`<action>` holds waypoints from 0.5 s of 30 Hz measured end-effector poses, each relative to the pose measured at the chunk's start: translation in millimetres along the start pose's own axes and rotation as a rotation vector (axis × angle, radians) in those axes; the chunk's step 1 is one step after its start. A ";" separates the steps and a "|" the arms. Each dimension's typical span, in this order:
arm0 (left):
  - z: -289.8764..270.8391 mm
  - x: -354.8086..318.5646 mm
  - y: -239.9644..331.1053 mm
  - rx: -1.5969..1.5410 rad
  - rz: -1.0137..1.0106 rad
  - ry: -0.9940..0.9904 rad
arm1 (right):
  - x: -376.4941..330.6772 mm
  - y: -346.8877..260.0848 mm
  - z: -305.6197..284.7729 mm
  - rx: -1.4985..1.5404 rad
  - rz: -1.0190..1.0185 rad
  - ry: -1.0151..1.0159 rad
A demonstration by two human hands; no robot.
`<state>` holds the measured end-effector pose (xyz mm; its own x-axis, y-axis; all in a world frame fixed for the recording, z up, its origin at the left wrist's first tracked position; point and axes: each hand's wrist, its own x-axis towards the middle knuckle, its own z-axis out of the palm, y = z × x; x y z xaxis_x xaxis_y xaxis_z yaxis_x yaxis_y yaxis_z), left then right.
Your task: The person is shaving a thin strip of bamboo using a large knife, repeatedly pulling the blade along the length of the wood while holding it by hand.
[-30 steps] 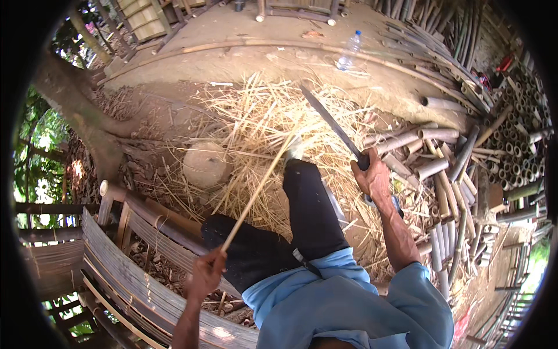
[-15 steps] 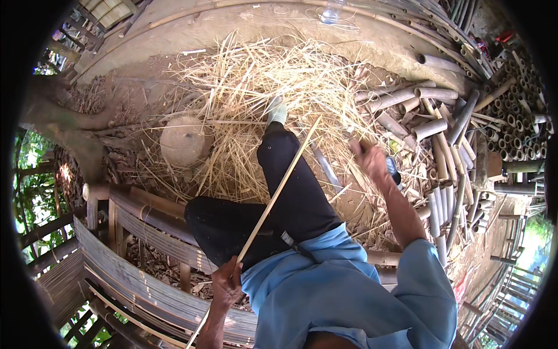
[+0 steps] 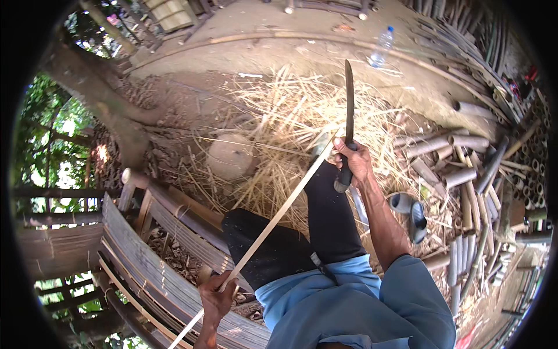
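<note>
My left hand [image 3: 216, 292] is closed around a long pale bamboo strip [image 3: 279, 215], which slants from the lower left up across my thighs. My right hand [image 3: 356, 163] grips the black handle of a machete [image 3: 349, 99], whose dark, slightly curved blade points away from me. At the strip's far end, the thumb and fingers of that same hand meet the strip or sit right against it; whether they pinch it I cannot tell.
Pale bamboo shavings [image 3: 290, 110] cover the ground ahead beside a rounded stone [image 3: 231, 156]. A slatted bamboo bench [image 3: 157, 279] runs along my left. To the right lie dark sandals [image 3: 417, 221] and cut bamboo lengths [image 3: 460, 177]. Further off stands a clear plastic bottle [image 3: 381, 47].
My right hand has come left to the strip's far end. It now holds the machete, which was not visible before. The view has shifted, and my left hand still holds the strip.
</note>
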<state>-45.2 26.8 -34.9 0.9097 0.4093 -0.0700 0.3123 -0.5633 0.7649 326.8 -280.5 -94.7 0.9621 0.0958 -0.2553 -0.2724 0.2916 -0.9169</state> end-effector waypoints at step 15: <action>-94.7 67.1 -29.7 0.335 -0.098 0.310 | -113.8 -3.3 101.6 0.436 0.430 -0.810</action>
<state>-19.3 138.9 -1.6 0.7626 0.6388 0.1018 0.5104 -0.6909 0.5120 216.8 -195.7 -31.5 0.5273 0.8434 -0.1037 -0.7300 0.3871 -0.5633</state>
